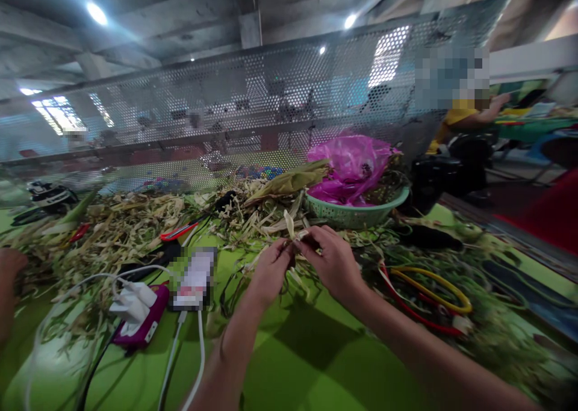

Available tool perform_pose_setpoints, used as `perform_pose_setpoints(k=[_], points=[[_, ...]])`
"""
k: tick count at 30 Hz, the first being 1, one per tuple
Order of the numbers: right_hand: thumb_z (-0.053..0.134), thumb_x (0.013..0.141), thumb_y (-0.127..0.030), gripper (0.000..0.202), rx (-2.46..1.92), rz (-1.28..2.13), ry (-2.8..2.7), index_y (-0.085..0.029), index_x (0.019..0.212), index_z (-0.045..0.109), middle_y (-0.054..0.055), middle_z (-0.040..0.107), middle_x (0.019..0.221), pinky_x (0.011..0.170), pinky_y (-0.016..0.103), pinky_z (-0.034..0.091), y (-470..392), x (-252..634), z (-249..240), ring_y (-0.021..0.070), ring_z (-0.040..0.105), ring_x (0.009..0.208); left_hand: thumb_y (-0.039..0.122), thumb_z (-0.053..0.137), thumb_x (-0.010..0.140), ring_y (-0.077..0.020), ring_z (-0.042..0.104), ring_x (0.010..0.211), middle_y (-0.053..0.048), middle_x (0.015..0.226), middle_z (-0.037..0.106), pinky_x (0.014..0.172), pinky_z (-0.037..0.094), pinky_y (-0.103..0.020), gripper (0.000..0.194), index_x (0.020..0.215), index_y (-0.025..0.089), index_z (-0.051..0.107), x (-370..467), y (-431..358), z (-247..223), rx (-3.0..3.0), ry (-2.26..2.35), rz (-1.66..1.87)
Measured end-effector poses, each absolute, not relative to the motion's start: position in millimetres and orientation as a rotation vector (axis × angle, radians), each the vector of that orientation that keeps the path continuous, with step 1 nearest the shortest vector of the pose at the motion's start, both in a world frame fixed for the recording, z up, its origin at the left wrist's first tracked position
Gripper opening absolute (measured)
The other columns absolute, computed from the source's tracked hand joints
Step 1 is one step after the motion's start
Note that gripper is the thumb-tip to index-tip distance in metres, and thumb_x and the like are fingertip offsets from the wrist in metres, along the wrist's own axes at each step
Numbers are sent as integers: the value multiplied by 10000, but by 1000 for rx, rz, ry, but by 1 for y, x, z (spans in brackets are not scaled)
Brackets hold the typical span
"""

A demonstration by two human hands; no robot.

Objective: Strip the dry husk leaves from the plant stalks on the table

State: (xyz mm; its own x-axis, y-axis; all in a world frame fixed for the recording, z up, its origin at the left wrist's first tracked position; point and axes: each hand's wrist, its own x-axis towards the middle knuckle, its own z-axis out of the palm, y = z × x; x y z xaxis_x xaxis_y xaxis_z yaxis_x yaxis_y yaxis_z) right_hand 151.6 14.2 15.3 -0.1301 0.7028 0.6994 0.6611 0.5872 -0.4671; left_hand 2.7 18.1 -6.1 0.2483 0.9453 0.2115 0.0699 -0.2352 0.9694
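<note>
My left hand (272, 271) and my right hand (332, 259) meet above the green tabletop (311, 363), fingertips pinched together. Both grip a pale dried corn husk strip (289, 224), whose tip sticks up between them. Thin loose ends hang below my fingers, and the part inside the pinch is hidden. Just beyond my hands lies a heap of dried husk strips (266, 218). A green plastic basket (359, 215) with a pink plastic bag (350, 161) in it stands behind my right hand. One broad dry husk (289, 182) leans beside the basket.
Left of me are a phone (195, 278) on a cable and a purple power strip (142, 321) with white plugs. An orange-handled cutter (179, 231) lies behind. Yellow and red loops (433, 290) lie right. Another person's hand (9, 278) shows at far left; a perforated metal screen (226, 110) stands behind.
</note>
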Motion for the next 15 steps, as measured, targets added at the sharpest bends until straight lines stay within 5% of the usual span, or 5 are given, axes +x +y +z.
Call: perform_pose_setpoints(k=[5, 10, 15], points=[[593, 837, -169, 110, -1153, 88, -1797, -205, 739, 557, 23, 621, 725, 670, 282, 416, 15, 151, 12, 192, 567, 740, 425, 533, 857, -137, 471, 748, -21, 813, 569, 704, 379, -252, 269, 914, 170, 593, 4, 15, -3, 1595, 972, 1142], [602, 820, -188, 120, -1077, 357, -1646, -210, 925, 550, 21, 643, 827, 696, 275, 459, 13, 144, 7, 170, 606, 749, 400, 529, 841, -122, 447, 664, 11, 703, 532, 634, 358, -237, 242, 779, 171, 573, 4, 17, -3, 1474, 1090, 1246], [642, 795, -286, 130, -1055, 632, -1524, -194, 803, 551, 2, 601, 737, 632, 251, 453, 10, 136, 3, 144, 576, 681, 411, 624, 755, -118, 487, 656, 18, 679, 564, 639, 384, -235, 248, 760, 163, 617, 4, 19, -4, 1130, 1091, 1401]])
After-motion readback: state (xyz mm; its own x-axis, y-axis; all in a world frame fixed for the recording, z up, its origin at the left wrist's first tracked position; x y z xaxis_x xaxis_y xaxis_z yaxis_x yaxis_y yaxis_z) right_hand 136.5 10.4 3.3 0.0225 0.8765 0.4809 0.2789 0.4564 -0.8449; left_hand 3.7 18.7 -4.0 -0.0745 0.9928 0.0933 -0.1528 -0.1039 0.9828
